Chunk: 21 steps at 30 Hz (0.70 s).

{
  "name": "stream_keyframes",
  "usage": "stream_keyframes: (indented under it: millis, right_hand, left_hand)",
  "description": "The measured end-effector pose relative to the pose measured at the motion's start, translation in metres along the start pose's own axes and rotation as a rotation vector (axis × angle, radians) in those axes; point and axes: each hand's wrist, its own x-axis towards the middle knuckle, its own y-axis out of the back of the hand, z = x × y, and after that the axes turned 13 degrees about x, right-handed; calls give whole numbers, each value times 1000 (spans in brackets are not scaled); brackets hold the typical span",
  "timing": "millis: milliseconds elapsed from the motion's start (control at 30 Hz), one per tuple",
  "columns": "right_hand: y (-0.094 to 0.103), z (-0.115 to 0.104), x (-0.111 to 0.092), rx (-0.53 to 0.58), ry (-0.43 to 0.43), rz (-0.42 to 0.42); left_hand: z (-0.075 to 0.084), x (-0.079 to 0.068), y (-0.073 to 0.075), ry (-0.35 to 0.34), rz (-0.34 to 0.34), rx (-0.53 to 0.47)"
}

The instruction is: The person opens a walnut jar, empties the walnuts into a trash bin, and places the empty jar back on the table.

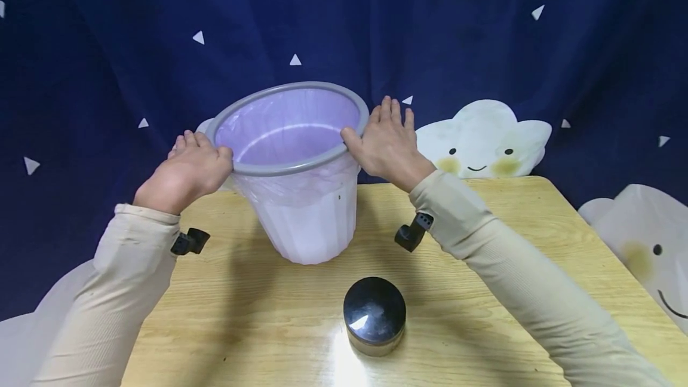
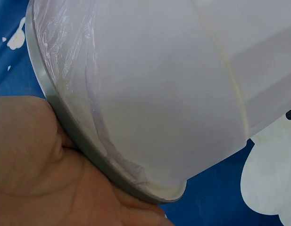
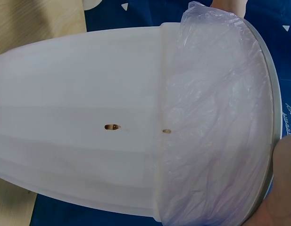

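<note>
The bin's (image 1: 312,226) rim (image 1: 269,170) is being gripped by left hand (image 1: 185,171) and right hand (image 1: 388,147); table (image 1: 279,309) room before it is being narrowed by a jar (image 1: 374,315).

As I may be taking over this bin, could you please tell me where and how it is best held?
I would grip the bin at its gray rim, from left and right at once: the rim is the widest part and forms a lip, while the bin narrows below, where the loose liner might slip.
</note>
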Motion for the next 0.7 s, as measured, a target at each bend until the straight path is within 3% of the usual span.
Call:
stream_keyframes:
  millis: [300,700]
  right_hand:
    - [6,6,-4,7,-20,-24]
    - [14,16,-6,0,-38,-13]
  left_hand:
    - [7,3,3,-21,-31,4]
    - [20,4,3,-15,-17,-20]
